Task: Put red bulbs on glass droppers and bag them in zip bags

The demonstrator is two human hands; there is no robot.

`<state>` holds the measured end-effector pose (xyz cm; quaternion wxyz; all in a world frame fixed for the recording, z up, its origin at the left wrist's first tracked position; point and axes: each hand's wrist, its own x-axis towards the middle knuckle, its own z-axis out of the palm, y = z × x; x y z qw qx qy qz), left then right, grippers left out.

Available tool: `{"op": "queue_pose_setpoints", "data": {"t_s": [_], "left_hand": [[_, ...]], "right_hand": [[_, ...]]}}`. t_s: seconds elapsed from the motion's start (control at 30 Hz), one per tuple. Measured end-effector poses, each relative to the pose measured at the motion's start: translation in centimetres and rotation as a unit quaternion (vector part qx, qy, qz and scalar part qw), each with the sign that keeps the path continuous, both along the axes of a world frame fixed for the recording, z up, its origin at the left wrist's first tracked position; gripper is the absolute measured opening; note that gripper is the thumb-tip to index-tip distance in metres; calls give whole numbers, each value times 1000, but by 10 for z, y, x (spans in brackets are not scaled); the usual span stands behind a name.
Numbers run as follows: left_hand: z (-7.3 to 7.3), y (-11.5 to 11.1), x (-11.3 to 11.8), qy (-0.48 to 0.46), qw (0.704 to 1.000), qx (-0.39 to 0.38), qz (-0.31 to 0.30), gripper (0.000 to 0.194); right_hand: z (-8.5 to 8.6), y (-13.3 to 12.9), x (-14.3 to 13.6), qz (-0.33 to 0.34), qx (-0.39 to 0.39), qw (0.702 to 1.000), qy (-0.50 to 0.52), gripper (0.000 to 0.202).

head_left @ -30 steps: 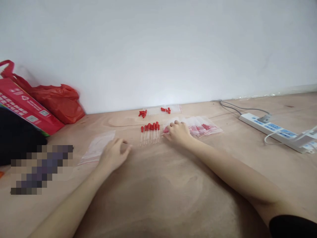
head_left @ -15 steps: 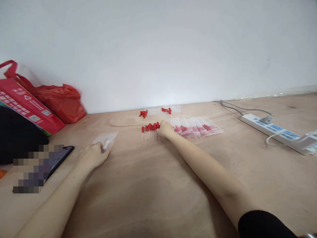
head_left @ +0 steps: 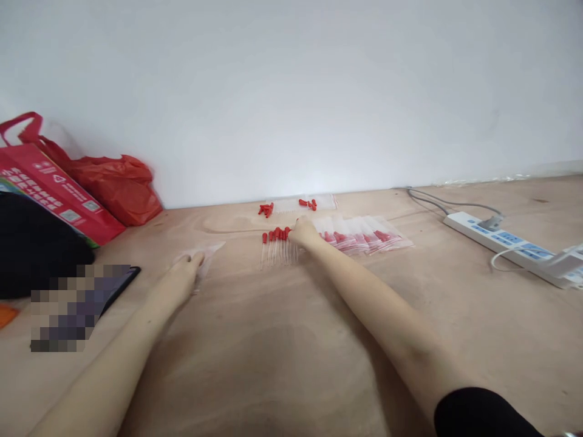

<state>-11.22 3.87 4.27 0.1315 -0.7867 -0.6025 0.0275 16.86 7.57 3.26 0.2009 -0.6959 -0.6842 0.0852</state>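
Several thin clear droppers with red bulbs (head_left: 277, 233) lie side by side on the wooden table. At the right end of that row is my right hand (head_left: 304, 235), its fingers closed around a dropper by the red bulb, mostly hidden. My left hand (head_left: 184, 273) rests on a clear plastic bag (head_left: 208, 258) at the left, fingers apart over it. Right of my right hand, several clear bags with red bulbs inside (head_left: 364, 235) overlap in a row. Farther back lie loose red bulbs (head_left: 266, 210) and a clear bag (head_left: 325, 201) with more red bulbs (head_left: 308, 204) on it.
A phone (head_left: 121, 290), partly pixelated, and a black item (head_left: 36, 249) lie on the left, before a red printed bag (head_left: 59, 194) and a red plastic bag (head_left: 130, 191). A white power strip (head_left: 514, 246) with grey cables is on the right; a wall stands behind.
My left hand has moved farther over the clear bag and its fingers have spread. My right hand has shifted slightly at the row's right end. The view has moved a little.
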Motion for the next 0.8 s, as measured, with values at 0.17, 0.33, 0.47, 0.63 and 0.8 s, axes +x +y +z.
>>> {"op": "queue_pose_setpoints", "data": {"t_s": [0.17, 0.33, 0.47, 0.63, 0.8], "left_hand": [[12, -8, 15, -219, 967, 126, -35, 30], [7, -36, 54, -572, 817, -26, -60, 39], [-4, -82, 94, -558, 768, -289, -119, 43], [-16, -122, 113, -488, 716, -481, -133, 68], [-9, -107, 107, -320, 836, -377, -238, 47]], "right_hand": [[5, -25, 35, 1, 22, 991, 132, 57], [-7, -89, 74, 17, 79, 892, 444, 56], [-18, -133, 94, 7, 78, 849, 522, 52], [-31, -147, 104, -47, 67, 805, 587, 53], [-34, -147, 102, -41, 38, 807, 588, 47]]}}
